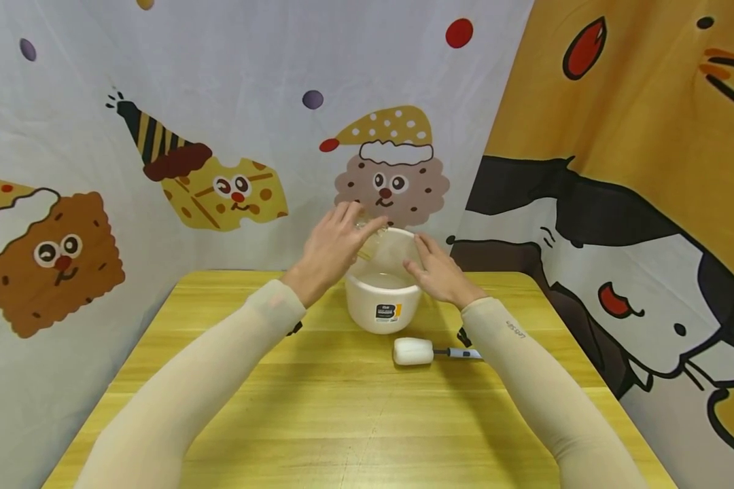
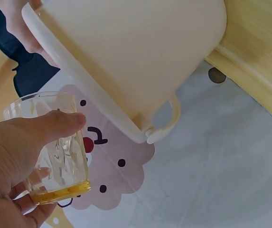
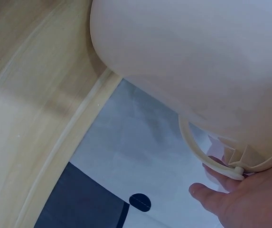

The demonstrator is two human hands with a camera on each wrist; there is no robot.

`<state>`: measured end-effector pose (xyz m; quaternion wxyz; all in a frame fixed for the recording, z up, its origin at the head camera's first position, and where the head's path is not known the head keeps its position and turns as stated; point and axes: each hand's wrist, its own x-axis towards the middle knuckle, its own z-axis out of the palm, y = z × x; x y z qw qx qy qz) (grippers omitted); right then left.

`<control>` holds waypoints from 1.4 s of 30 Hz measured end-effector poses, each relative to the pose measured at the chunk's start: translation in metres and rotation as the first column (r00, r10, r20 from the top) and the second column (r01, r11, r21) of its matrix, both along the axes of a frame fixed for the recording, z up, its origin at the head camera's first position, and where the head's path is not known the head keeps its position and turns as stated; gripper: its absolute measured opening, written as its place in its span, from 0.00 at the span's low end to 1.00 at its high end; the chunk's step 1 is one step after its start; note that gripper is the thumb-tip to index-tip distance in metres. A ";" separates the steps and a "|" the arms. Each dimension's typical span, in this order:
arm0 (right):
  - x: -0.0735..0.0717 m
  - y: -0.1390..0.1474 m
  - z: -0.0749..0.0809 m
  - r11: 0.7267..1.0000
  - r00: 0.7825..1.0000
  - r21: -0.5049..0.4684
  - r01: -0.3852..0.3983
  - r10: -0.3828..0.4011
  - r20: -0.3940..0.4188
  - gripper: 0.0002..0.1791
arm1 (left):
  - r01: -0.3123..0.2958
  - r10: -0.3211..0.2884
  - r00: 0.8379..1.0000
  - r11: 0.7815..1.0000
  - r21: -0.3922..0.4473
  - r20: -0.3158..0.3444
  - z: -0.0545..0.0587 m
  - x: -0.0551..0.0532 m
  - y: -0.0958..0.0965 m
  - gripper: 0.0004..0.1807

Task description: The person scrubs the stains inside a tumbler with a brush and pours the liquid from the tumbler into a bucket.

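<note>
My left hand [image 1: 338,243] grips a clear glass cup [image 2: 62,156] with an amber-tinted base, thumb along its side. The cup is at the far left part of the rim of a white plastic bucket [image 1: 373,309], tilted in the head view. The bucket stands on the table, a printed label on its front. At the bucket's right side my right hand [image 1: 440,272] holds the rim, thumb over the opening and fingers outside. Those fingers [image 3: 207,197] extend close beside the bucket's curved handle [image 3: 197,149], near its hinge. The cup's rim is partly hidden by my left hand in the head view.
A sponge cup brush [image 1: 413,352] with a white head lies in front of the bucket, its handle end hidden under my right forearm. The wooden table [image 1: 342,421] ends against a cartoon-printed cloth [image 1: 251,68] behind it and at both sides.
</note>
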<state>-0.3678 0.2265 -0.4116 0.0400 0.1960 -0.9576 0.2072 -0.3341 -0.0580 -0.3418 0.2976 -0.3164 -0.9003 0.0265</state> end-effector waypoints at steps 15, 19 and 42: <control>0.001 0.000 -0.001 1.000 1.000 -0.010 -0.003 0.004 0.003 0.49 | 0.026 -0.033 0.999 0.986 0.167 0.038 -0.009 0.007 -0.010 0.55; 0.001 0.000 -0.001 1.000 1.000 -0.013 0.000 0.000 0.007 0.47 | 0.033 -0.046 0.997 0.975 0.222 0.056 -0.013 0.008 -0.014 0.56; 0.000 -0.001 -0.001 1.000 1.000 -0.014 -0.007 0.007 -0.006 0.47 | -0.001 -0.064 0.988 0.904 0.427 0.137 -0.030 0.020 -0.020 0.53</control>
